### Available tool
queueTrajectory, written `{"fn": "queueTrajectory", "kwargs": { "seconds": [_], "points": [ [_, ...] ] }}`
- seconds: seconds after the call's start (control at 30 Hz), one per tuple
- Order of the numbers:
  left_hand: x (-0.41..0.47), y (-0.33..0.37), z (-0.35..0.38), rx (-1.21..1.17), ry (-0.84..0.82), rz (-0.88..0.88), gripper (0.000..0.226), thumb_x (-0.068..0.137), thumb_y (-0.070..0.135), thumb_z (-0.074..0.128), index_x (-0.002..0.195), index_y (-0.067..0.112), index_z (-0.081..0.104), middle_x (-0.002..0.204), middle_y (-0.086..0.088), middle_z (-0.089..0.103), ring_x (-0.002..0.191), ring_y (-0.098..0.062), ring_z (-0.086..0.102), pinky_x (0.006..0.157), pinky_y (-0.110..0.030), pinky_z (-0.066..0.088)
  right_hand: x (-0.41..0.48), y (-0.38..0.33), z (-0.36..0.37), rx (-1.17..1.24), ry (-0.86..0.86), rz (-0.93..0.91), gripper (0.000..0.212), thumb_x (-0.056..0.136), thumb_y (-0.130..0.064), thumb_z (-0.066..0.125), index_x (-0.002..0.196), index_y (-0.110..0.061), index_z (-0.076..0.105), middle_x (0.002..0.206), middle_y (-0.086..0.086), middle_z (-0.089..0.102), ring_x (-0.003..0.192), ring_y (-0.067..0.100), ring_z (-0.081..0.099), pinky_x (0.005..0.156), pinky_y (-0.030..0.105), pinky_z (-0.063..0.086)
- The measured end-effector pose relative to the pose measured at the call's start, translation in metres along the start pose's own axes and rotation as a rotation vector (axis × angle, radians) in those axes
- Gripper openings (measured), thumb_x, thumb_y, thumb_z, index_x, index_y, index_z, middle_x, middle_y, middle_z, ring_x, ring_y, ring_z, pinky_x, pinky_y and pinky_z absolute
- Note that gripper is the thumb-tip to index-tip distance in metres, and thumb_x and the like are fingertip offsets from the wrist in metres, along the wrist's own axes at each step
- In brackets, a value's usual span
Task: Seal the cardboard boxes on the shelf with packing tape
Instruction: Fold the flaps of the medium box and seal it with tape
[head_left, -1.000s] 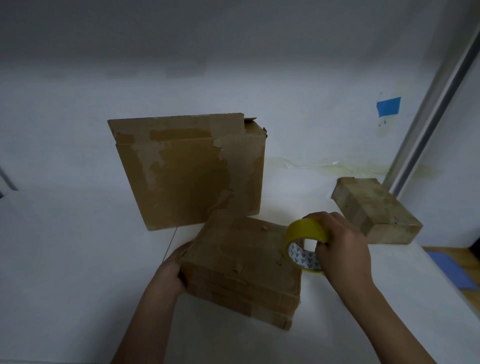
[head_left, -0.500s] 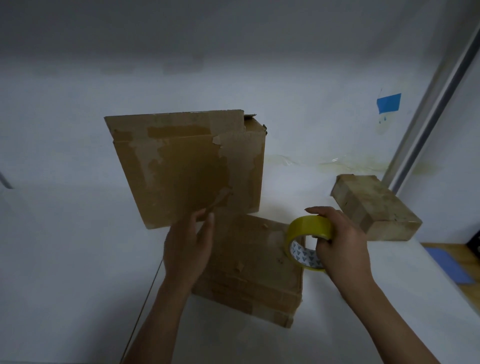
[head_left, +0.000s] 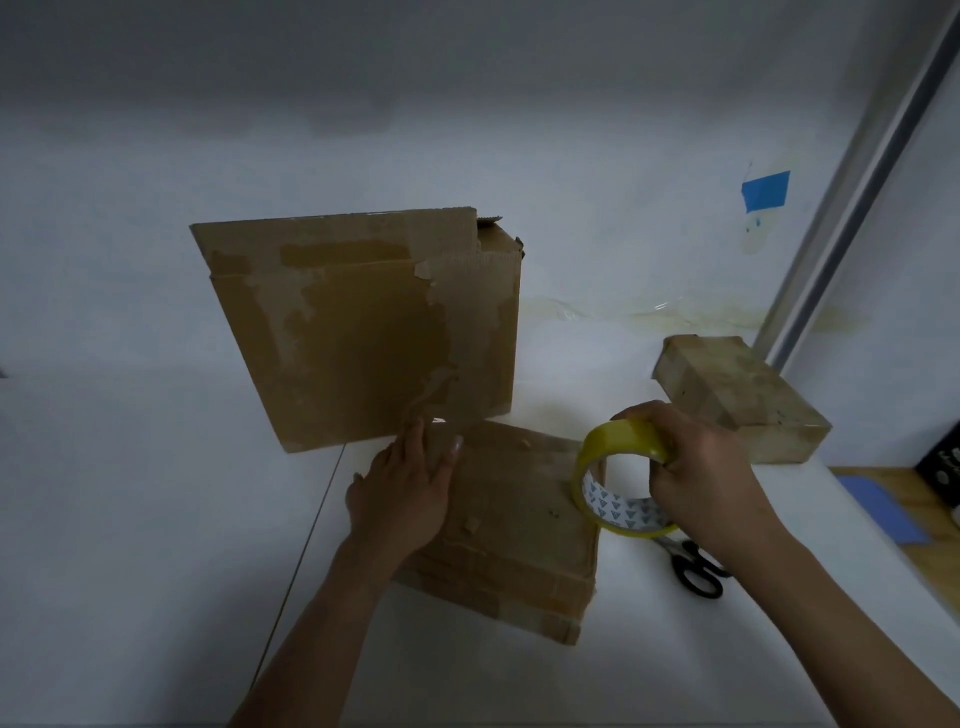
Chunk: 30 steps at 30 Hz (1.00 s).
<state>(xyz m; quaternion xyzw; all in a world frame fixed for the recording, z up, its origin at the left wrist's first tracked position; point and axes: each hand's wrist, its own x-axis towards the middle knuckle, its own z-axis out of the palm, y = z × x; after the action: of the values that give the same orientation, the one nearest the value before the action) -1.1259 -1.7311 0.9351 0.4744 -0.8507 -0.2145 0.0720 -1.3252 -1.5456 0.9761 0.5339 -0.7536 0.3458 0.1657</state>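
Observation:
A flat cardboard box (head_left: 524, 525) lies on the white shelf (head_left: 130, 519) in front of me. My left hand (head_left: 402, 493) lies flat on its left top, fingers straight and pointing away. My right hand (head_left: 701, 473) grips a yellow roll of packing tape (head_left: 618, 478), held upright at the box's right edge. A large worn cardboard box (head_left: 363, 327) stands upright behind. A small cardboard box (head_left: 737, 395) lies at the right.
Black-handled scissors (head_left: 693, 569) lie on the shelf under my right wrist. A metal upright (head_left: 857, 176) runs along the right side, with a blue tape patch (head_left: 764, 189) on the back wall. A thin seam (head_left: 306, 545) crosses the shelf left of the flat box.
My left hand left the flat box's near-left corner, rose, and now lies flat on the box's top. The tape roll in my right hand stayed nearly in place. The scissors came into view.

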Motion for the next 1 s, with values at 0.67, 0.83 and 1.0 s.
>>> {"fn": "queueTrajectory", "kwargs": {
  "seconds": [0.67, 0.83, 1.0],
  "points": [
    [0.005, -0.001, -0.002, 0.123, 0.012, 0.02, 0.071, 0.098, 0.063, 0.003, 0.159, 0.027, 0.003, 0.165, 0.002, 0.02, 0.137, -0.03, 0.043, 0.105, -0.047, 0.036, -0.036, 0.018, -0.013, -0.458, -0.319, -0.029, 0.045, 0.036, -0.017, 0.082, 0.072, -0.018, 0.055, 0.046, -0.005, 0.051, 0.03, 0.02, 0.045, 0.046, 0.011, 0.009],
    [0.007, -0.003, -0.001, 0.132, 0.029, 0.026, 0.072, 0.098, 0.064, 0.003, 0.159, 0.027, 0.003, 0.165, 0.002, 0.02, 0.137, -0.031, 0.043, 0.106, -0.048, 0.036, -0.04, 0.023, -0.009, -0.455, -0.306, -0.032, 0.043, 0.035, -0.015, 0.082, 0.071, -0.017, 0.057, 0.043, -0.004, 0.049, 0.029, 0.019, 0.044, 0.041, 0.013, 0.014],
    [0.004, -0.001, 0.0, 0.118, 0.088, 0.022, 0.07, 0.098, 0.063, 0.006, 0.158, 0.028, 0.013, 0.16, -0.001, 0.031, 0.133, -0.029, 0.047, 0.103, -0.044, 0.039, -0.052, 0.031, 0.003, -0.391, -0.333, -0.001, 0.043, 0.043, -0.017, 0.081, 0.076, -0.018, 0.053, 0.05, -0.005, 0.05, 0.036, 0.019, 0.049, 0.04, 0.014, 0.013]
  ]
}}
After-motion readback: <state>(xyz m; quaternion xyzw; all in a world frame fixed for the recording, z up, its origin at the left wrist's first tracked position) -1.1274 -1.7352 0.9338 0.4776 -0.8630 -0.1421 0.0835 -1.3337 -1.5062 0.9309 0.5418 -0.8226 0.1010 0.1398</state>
